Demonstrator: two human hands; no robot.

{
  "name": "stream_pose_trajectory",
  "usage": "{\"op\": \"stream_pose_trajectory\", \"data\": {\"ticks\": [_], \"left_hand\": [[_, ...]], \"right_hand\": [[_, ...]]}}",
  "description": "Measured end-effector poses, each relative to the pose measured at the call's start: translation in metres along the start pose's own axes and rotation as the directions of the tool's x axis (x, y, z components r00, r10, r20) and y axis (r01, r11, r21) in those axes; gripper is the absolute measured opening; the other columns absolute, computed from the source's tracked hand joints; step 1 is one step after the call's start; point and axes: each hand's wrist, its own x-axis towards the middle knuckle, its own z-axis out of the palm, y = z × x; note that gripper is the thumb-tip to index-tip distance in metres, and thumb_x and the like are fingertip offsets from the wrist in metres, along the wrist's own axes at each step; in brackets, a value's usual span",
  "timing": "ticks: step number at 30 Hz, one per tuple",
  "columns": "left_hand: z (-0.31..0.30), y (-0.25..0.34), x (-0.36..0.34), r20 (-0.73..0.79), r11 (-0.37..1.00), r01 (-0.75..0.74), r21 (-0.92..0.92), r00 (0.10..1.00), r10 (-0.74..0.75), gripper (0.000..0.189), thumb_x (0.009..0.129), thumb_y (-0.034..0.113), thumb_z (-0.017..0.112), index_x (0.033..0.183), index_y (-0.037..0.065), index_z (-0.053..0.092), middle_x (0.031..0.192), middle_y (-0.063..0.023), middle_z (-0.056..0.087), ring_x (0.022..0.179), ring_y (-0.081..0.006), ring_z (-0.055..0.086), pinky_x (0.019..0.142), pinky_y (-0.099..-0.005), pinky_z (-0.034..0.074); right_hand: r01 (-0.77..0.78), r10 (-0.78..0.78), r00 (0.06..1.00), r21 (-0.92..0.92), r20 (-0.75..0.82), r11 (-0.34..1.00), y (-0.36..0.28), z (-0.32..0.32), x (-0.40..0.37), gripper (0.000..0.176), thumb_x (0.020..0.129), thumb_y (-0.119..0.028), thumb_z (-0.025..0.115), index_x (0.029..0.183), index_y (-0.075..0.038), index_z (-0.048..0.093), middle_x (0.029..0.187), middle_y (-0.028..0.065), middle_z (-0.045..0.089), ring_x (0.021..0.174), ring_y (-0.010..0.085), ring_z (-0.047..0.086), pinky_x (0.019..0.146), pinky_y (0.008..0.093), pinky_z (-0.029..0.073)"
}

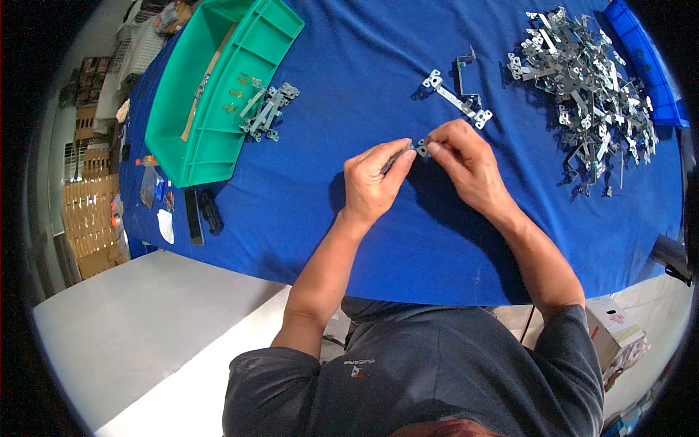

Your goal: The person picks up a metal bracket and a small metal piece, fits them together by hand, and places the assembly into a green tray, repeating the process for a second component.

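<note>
Close together over the blue cloth, both my hands are at a small grey metal bracket [421, 149], whose far end shows between my fingertips. My left hand [370, 180] is closed round the bracket, thumb and fingers pressed together. With thumb and forefinger pinched, my right hand [472, 166] grips its other end; the exact contact is partly hidden by the fingers. Just beyond my right hand lie a flat metal bracket [453, 95] with holed ends and a thin bent metal piece [461, 76].
A large heap of metal brackets [582, 95] lies at right, beside a blue bin [644, 62]. At left stands a green bin [162, 138], with small brass-coloured parts [234, 94] at its side and a small bracket pile [268, 111] alongside. A phone [194, 217] lies nearer the front edge.
</note>
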Motion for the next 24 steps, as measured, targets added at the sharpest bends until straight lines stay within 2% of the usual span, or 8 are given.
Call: {"op": "stream_pose_trajectory", "data": {"ticks": [2, 5, 7, 10, 13, 16, 19, 24], "left_hand": [[-0.001, 0.002, 0.001, -0.018, 0.999, 0.041, -0.022, 0.999, -0.042, 0.016, 0.092, 0.008, 0.075, 0.105, -0.002, 0.074, 0.081, -0.0104, 0.074, 0.069, -0.0122, 0.069, 0.062, -0.0275, 0.053], [-0.003, 0.006, 0.001, -0.053, 0.980, 0.175, -0.099, 0.982, -0.181, 0.015, 0.093, 0.007, 0.075, 0.105, -0.001, 0.075, 0.074, -0.0035, 0.069, 0.064, -0.0059, 0.060, 0.058, -0.0244, 0.048], [-0.002, 0.001, -0.002, -0.075, 0.964, 0.219, -0.153, 0.970, -0.233, 0.015, 0.094, 0.007, 0.074, 0.106, -0.001, 0.074, 0.069, 0.0011, 0.065, 0.062, -0.0024, 0.053, 0.055, -0.0226, 0.043], [-0.006, 0.003, -0.004, -0.022, 0.946, 0.294, -0.135, 0.954, -0.299, 0.018, 0.096, 0.008, 0.073, 0.112, 0.000, 0.075, 0.087, -0.0011, 0.073, 0.076, -0.0037, 0.061, 0.067, -0.0209, 0.050], [-0.004, -0.002, -0.004, -0.043, 0.952, 0.272, -0.138, 0.959, -0.280, 0.018, 0.095, 0.007, 0.073, 0.111, 0.000, 0.075, 0.085, -0.0004, 0.072, 0.074, -0.0026, 0.059, 0.065, -0.0206, 0.048], [-0.002, 0.002, -0.001, -0.051, 0.968, 0.216, -0.124, 0.973, -0.224, 0.015, 0.093, 0.007, 0.075, 0.106, -0.001, 0.074, 0.069, 0.0005, 0.065, 0.062, -0.0019, 0.053, 0.054, -0.0226, 0.043], [-0.003, 0.004, -0.001, -0.038, 0.970, 0.219, -0.109, 0.974, -0.224, 0.016, 0.093, 0.008, 0.075, 0.105, -0.002, 0.074, 0.072, -0.0039, 0.070, 0.064, -0.0037, 0.059, 0.057, -0.0237, 0.047], [-0.002, 0.010, 0.001, -0.015, 0.988, 0.152, -0.024, 0.988, -0.152, 0.016, 0.091, 0.007, 0.076, 0.103, -0.003, 0.074, 0.085, -0.0130, 0.076, 0.073, -0.0162, 0.072, 0.064, -0.0292, 0.055]], "right_hand": [[-0.254, 0.269, 0.963, 0.265, -0.025, 0.930, -0.006, 0.000, 0.000, 0.014, 0.101, -0.013, 0.063, 0.101, 0.001, 0.067, 0.086, 0.0065, 0.067, 0.067, 0.0115, 0.060, 0.060, 0.0285, 0.049], [-0.272, 0.258, 0.962, 0.230, 0.087, 0.934, -0.010, -0.004, 0.001, 0.015, 0.102, -0.013, 0.061, 0.103, 0.000, 0.067, 0.083, 0.0049, 0.068, 0.068, 0.0099, 0.060, 0.059, 0.0282, 0.048], [-0.195, 0.182, 0.977, 0.121, 0.108, 0.973, -0.009, -0.001, -0.001, 0.016, 0.100, -0.013, 0.062, 0.106, 0.001, 0.068, 0.080, 0.0101, 0.069, 0.067, 0.0139, 0.063, 0.059, 0.0323, 0.049], [-0.187, 0.183, 0.971, 0.014, 0.156, 0.982, -0.011, -0.003, -0.001, 0.018, 0.096, -0.014, 0.065, 0.105, 0.001, 0.069, 0.080, 0.0170, 0.068, 0.066, 0.0223, 0.065, 0.061, 0.0384, 0.050], [-0.097, 0.097, 0.987, -0.002, 0.129, 0.995, -0.008, -0.001, -0.002, 0.017, 0.096, -0.015, 0.066, 0.104, 0.001, 0.068, 0.081, 0.0170, 0.068, 0.069, 0.0257, 0.066, 0.063, 0.0387, 0.050], [-0.076, 0.077, 0.990, -0.013, 0.114, 0.997, -0.007, -0.001, -0.001, 0.017, 0.096, -0.014, 0.067, 0.103, 0.001, 0.067, 0.082, 0.0174, 0.067, 0.072, 0.0290, 0.067, 0.065, 0.0392, 0.050], [-0.097, 0.100, 0.987, -0.030, 0.128, 0.995, -0.012, -0.002, 0.000, 0.015, 0.095, -0.012, 0.069, 0.102, 0.001, 0.066, 0.081, 0.0156, 0.066, 0.073, 0.0256, 0.067, 0.066, 0.0383, 0.051], [-0.265, 0.247, 0.959, 0.137, 0.135, 0.954, -0.016, -0.002, 0.001, 0.013, 0.093, -0.008, 0.070, 0.103, 0.000, 0.066, 0.082, 0.0112, 0.065, 0.073, 0.0192, 0.065, 0.064, 0.0359, 0.050]]}}
